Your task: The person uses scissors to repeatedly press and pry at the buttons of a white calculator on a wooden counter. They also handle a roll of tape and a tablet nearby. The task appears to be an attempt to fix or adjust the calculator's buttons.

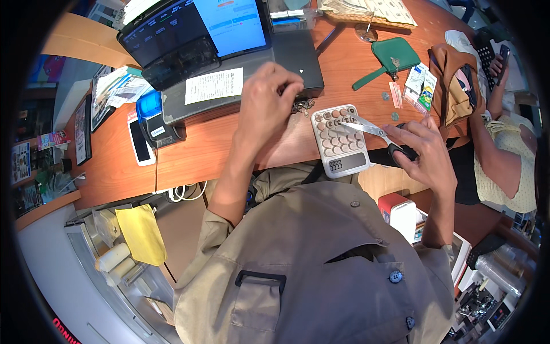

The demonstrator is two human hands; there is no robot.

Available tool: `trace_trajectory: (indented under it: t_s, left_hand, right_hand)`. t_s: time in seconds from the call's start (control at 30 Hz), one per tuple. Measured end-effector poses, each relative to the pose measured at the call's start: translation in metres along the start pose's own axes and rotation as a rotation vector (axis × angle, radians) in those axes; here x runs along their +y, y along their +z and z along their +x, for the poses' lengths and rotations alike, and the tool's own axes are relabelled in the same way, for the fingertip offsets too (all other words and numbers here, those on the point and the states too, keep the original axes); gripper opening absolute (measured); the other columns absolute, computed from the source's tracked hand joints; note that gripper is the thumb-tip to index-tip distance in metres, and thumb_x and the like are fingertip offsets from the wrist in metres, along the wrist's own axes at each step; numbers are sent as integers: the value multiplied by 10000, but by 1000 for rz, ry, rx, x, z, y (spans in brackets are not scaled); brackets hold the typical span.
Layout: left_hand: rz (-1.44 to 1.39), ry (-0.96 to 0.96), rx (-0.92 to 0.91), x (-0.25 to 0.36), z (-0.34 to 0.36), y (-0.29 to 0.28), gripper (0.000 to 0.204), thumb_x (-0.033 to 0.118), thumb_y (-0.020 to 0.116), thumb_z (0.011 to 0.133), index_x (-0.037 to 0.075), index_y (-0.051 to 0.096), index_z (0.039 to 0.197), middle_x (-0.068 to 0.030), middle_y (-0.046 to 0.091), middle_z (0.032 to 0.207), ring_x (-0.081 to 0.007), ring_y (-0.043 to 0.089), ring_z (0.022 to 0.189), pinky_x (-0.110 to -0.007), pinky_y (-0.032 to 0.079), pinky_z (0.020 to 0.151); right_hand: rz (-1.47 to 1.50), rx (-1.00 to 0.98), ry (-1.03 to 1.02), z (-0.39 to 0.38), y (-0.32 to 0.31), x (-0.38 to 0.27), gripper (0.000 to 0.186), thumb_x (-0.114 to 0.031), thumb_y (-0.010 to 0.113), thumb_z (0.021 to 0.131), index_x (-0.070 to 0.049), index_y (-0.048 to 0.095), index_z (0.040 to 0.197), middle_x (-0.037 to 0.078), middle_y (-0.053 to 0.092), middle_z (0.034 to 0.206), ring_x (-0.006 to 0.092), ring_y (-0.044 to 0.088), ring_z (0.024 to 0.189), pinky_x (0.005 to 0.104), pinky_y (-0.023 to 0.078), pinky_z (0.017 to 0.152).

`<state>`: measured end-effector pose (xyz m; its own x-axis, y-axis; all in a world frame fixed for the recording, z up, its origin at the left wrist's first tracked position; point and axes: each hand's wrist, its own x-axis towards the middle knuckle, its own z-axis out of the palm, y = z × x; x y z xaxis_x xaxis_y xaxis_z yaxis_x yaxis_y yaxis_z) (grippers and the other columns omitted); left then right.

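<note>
Right hand (425, 150) grips silver-bladed, black-handled scissors (373, 130) by the handles, likely keeping fingers off blades; left hand (265, 98), farther left, has curled fingers (contents: can't tell).

The calculator (342, 142) lies under the scissors (372, 130), right of the receipt (214, 86), before the pouch (395, 54).

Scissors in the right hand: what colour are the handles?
The scissor handles are black, in the head view.
</note>
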<state>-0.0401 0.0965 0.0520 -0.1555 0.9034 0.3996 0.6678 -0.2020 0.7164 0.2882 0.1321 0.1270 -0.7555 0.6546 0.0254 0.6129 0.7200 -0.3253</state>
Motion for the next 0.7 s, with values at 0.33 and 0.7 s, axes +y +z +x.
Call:
trace_trajectory:
  t_s: [0.33, 0.7]
  left_hand:
    - [171, -7, -105, -16, 43, 6, 79, 70, 807, 831, 21, 787, 890, -145, 669, 919, -332, 671, 915, -440, 548, 816]
    - [334, 26, -159, -17, 52, 6, 95, 99, 781, 864, 24, 738, 904, -145, 638, 940, -366, 659, 880, -467, 534, 802]
  right_hand:
    - [451, 242, 300, -48, 59, 20, 605, 52, 697, 730, -34, 707, 1329, 54, 644, 862, 152, 543, 753, 287, 464, 750]
    - [1318, 114, 549, -88, 139, 11, 520, -54, 726, 952, 10, 587, 1448, 2, 611, 826, 59, 579, 701, 227, 467, 642]
